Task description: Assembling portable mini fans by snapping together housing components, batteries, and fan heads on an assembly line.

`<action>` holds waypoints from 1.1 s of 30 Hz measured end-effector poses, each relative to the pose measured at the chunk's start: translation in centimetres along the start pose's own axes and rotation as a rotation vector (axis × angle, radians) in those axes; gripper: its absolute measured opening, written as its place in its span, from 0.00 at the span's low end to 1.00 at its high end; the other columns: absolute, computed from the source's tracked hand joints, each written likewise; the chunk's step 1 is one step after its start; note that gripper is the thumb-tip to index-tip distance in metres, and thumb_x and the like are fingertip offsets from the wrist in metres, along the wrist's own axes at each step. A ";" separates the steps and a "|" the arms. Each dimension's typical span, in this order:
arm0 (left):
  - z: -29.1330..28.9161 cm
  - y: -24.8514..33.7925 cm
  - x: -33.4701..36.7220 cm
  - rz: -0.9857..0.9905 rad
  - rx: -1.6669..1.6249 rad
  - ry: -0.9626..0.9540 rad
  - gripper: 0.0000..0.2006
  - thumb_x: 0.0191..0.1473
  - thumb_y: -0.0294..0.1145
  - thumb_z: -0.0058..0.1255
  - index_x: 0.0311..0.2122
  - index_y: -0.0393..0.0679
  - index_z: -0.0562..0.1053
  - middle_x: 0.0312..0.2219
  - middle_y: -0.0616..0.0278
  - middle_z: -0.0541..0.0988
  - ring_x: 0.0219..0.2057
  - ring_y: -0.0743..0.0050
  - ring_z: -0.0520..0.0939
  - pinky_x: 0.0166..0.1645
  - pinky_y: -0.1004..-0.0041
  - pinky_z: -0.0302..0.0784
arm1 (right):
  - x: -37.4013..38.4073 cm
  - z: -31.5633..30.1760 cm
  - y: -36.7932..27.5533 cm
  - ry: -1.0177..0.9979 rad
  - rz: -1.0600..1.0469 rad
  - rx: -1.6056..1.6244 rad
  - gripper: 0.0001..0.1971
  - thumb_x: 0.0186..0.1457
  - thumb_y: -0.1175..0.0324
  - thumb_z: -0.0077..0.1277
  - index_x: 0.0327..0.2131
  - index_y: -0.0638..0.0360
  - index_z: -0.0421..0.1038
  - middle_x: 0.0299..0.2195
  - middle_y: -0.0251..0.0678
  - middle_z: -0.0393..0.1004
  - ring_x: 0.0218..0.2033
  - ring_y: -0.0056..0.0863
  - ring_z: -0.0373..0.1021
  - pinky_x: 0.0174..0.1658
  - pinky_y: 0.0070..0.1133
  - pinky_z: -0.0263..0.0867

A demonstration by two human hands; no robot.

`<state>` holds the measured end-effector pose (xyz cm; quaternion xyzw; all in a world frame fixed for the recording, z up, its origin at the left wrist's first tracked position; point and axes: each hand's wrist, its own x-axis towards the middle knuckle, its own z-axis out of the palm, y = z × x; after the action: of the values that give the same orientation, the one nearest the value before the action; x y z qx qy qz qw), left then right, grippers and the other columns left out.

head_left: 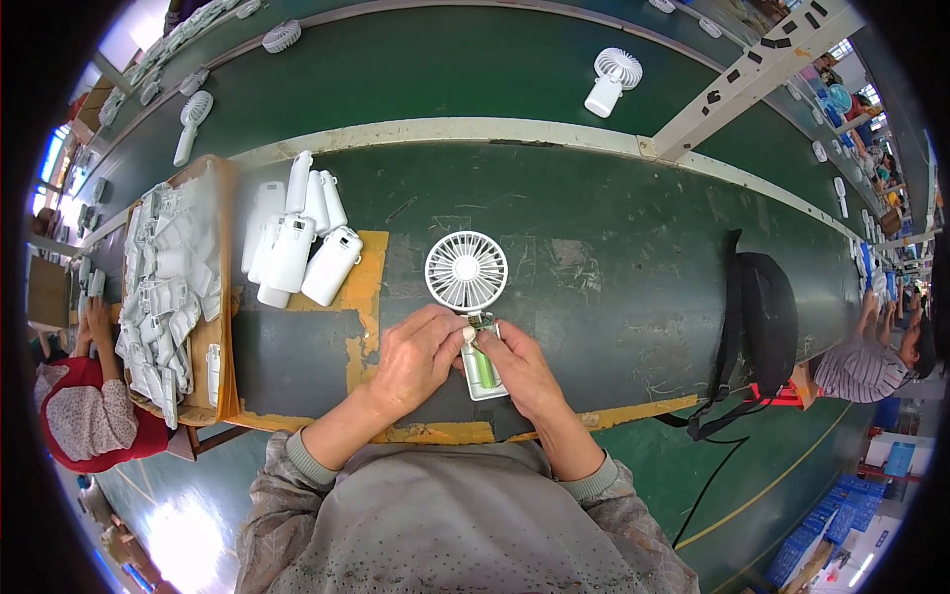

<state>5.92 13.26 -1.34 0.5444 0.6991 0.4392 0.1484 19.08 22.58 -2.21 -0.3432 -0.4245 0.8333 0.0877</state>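
Note:
A white handheld fan [466, 270] lies on the dark green worktable [633, 287], its round grille pointing away from me. Its handle is uncovered, showing a green battery cell [483, 370] and a small circuit board near the neck. My left hand [414, 358] pinches at the top of the handle, thumb and forefinger closed at the board. From the other side my right hand [524, 368] grips the handle, thumb over its upper part. Any small part between the fingertips is too hidden to make out.
To the left are a pile of white handle covers [289, 252] and a cardboard box [226, 337] of white plastic parts. A black bag [767, 322] with straps lies on the right. Beyond the pale rail [445, 129], more fans [612, 79] rest on a green conveyor. Other people sit at both sides.

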 end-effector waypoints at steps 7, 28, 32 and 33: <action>-0.4 0.9 0.4 0.115 0.126 0.037 0.06 0.44 0.19 0.51 0.30 0.37 0.69 0.26 0.56 0.73 0.28 0.57 0.76 0.30 0.66 0.73 | 0.0 -0.1 -0.1 0.007 0.036 0.057 0.13 0.60 0.69 0.37 0.45 0.67 0.63 0.36 0.37 0.72 0.33 0.22 0.73 0.34 0.16 0.69; -0.4 0.0 -0.3 0.001 0.183 -0.096 0.07 0.45 0.17 0.48 0.30 0.38 0.64 0.26 0.54 0.70 0.30 0.52 0.73 0.33 0.63 0.70 | 0.4 -0.4 0.2 0.027 0.046 0.166 0.16 0.62 0.63 0.35 0.43 0.68 0.64 0.39 0.40 0.72 0.38 0.27 0.72 0.42 0.22 0.70; -0.4 0.3 -0.3 0.045 0.230 -0.078 0.08 0.44 0.16 0.48 0.31 0.38 0.64 0.27 0.55 0.70 0.29 0.53 0.74 0.32 0.64 0.71 | 0.4 -0.4 0.2 0.010 0.047 0.153 0.15 0.62 0.64 0.36 0.43 0.68 0.64 0.38 0.39 0.72 0.38 0.26 0.72 0.42 0.21 0.70; -0.4 0.2 -0.4 0.045 0.230 -0.077 0.08 0.44 0.16 0.48 0.31 0.38 0.64 0.27 0.55 0.70 0.29 0.53 0.74 0.32 0.64 0.71 | 0.4 -0.5 0.4 0.012 0.038 0.125 0.15 0.62 0.64 0.36 0.42 0.67 0.65 0.38 0.39 0.72 0.37 0.25 0.72 0.42 0.20 0.69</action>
<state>5.91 12.72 -1.02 0.5899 0.7262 0.3379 0.1020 19.14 22.83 -2.89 -0.3501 -0.3643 0.8577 0.0957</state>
